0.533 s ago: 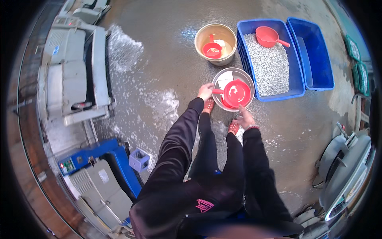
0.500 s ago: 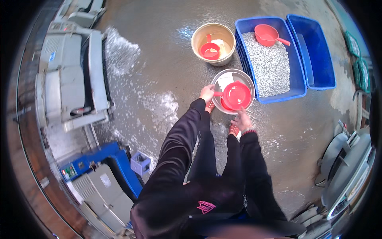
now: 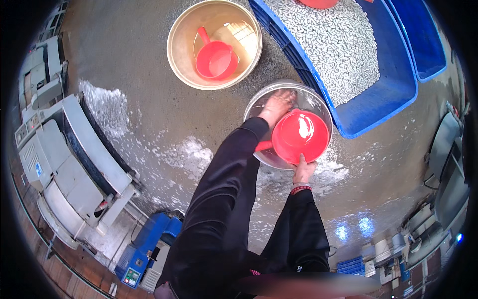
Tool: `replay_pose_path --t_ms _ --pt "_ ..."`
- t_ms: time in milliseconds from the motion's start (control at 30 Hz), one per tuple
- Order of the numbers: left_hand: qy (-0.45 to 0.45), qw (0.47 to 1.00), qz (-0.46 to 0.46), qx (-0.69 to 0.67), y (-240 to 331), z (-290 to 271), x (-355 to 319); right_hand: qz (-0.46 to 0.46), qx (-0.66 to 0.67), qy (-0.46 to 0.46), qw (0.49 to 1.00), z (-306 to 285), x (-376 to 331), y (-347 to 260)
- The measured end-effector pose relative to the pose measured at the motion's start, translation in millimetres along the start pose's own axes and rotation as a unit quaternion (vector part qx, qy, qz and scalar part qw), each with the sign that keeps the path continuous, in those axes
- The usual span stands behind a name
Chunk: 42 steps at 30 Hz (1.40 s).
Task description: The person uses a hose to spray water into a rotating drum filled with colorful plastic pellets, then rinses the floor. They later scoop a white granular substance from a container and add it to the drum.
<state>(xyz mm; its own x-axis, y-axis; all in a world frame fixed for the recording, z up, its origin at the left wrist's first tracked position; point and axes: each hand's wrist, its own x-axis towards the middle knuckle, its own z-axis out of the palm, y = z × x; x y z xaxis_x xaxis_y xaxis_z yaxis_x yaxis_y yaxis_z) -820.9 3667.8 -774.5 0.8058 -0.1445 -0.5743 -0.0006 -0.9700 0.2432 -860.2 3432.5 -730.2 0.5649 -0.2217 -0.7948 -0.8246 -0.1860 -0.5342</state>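
A round metal basin stands on the wet floor in front of me. Over its near right part is a red dipper, its handle pointing left beside my left sleeve. My right hand closes on the dipper's near rim, thumb on top. Inside the basin, toward its far wall, my left hand reaches down; its fingers are blurred and partly lost in what looks like water. Beyond and to the left, a tan bucket holds liquid and a second red dipper.
Right of the basin, a blue crate holds many small silvery pieces and a red dipper at the top edge. Another blue crate stands beyond it. Grey machines line the left; grey equipment stands right. White foam lies on the floor.
The view has moved closer over the basin. My left hand has gone from beside the dipper's handle into the basin. My right hand now grips the dipper's near rim.
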Motion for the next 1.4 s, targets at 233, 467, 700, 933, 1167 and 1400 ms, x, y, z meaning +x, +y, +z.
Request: replay_pose_path --t_ms 233,467,700,933,1167,1400 --pt "-0.180 0.969 0.055 -0.158 2 -5 -46 0.014 -0.036 -0.138 0.990 -25 -26 -40" --pt "-0.159 0.667 -0.114 -0.718 -8 -15 -142 0.156 -0.066 -0.430 0.887 -79 -42 -91" --pt "-0.087 0.948 -0.245 -0.185 39 -84 -180 0.232 0.155 -0.372 0.885 -61 -114 -78" --pt "0.237 0.909 -0.332 -0.085 71 -187 -292 0.382 0.337 -0.243 0.825 -39 -170 -96" --pt "0.483 0.847 -0.223 -0.025 201 -296 -317 -0.114 0.133 -0.306 0.936 -214 -141 -119" --pt "0.561 0.821 0.018 -0.102 558 -329 -186 -0.045 0.545 0.032 0.837 -679 -119 56"
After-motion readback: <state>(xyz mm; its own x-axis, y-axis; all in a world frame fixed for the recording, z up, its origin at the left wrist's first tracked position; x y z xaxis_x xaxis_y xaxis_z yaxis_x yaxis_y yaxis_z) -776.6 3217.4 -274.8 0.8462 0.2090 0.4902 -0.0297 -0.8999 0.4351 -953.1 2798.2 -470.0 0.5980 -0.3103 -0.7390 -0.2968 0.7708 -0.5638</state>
